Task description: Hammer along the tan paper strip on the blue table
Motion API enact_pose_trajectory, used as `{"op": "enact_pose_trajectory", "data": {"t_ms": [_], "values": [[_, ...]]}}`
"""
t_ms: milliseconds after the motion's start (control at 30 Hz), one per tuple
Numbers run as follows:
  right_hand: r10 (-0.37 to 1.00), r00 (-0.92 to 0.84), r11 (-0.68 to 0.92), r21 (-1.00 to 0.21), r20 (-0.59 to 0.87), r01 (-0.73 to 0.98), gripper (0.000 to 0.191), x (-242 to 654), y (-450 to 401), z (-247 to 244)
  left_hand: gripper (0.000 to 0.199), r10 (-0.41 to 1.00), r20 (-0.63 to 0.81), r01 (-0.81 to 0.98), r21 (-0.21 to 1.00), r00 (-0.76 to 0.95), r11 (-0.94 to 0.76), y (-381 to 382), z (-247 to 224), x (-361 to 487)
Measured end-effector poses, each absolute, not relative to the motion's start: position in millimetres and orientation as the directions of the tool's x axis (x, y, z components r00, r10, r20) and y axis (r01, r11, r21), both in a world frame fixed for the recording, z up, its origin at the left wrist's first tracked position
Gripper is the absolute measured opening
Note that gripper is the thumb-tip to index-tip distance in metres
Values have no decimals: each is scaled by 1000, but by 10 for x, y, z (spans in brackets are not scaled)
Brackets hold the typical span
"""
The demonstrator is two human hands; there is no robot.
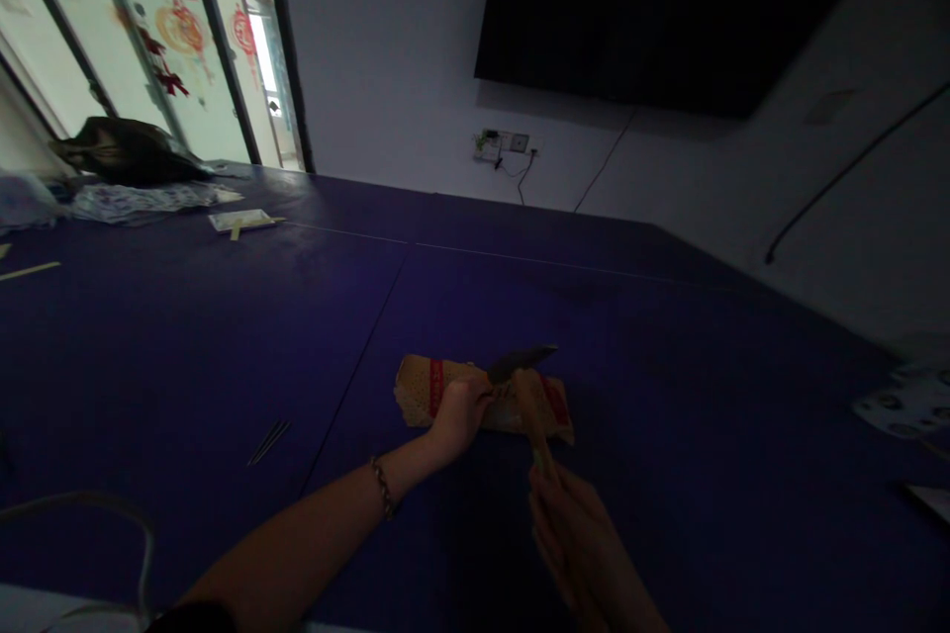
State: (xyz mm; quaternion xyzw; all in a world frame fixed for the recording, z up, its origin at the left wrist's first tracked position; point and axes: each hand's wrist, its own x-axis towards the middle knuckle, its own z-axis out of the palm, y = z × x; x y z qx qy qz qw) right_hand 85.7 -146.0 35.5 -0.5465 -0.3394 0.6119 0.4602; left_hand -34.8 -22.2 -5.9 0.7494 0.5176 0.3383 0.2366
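A tan paper package (417, 390) with red bands lies on the dark blue table (244, 336) in front of me. My left hand (456, 418), with a bracelet at the wrist, is closed over the package's middle, around the handle of a dark-bladed tool (522, 359) that points right. My right hand (568, 509) is closed around the lower end of a tan, wooden-looking stick (532, 410). The stick's upper end is beside the dark blade, over the right part of the package. Whether stick and blade touch is unclear.
Several thin dark rods (268, 442) lie at the left. Farther back are a white tray (241, 221), crumpled plastic (141, 202) and a dark bag (130, 150). A pale cable (111, 504) curves at the lower left. A white object (902, 409) sits at the right.
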Motion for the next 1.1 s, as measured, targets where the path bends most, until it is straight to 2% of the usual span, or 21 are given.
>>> {"op": "enact_pose_trajectory", "data": {"t_ms": [133, 267, 400, 500, 667, 933, 1100], "values": [[953, 18, -302, -951, -303, -70, 40, 842, -1454, 366, 15, 946, 239, 609, 723, 219, -324, -213, -42, -354], [939, 30, -344, -937, -342, 63, 44, 810, -1457, 426, 15, 946, 238, 574, 752, 222, -324, -200, -16, -358], [946, 61, -323, -944, -320, 67, 46, 775, -1485, 451, 12, 949, 232, 602, 734, 215, -316, -181, -14, -358], [953, 21, -302, -948, -301, 100, 42, 785, -1485, 411, 10, 949, 233, 610, 728, 211, -314, -178, -13, -355], [962, 7, -272, -948, -274, 167, 40, 801, -1447, 376, 4, 959, 253, 597, 753, 129, -279, -196, 1, -342], [951, 4, -303, -925, -310, 227, 41, 773, -1422, 412, 7, 966, 234, 573, 780, 108, -253, -149, -54, -336], [961, 21, -273, -933, -276, 236, 40, 784, -1421, 411, 10, 960, 251, 563, 779, 123, -276, -126, -93, -336]]}}
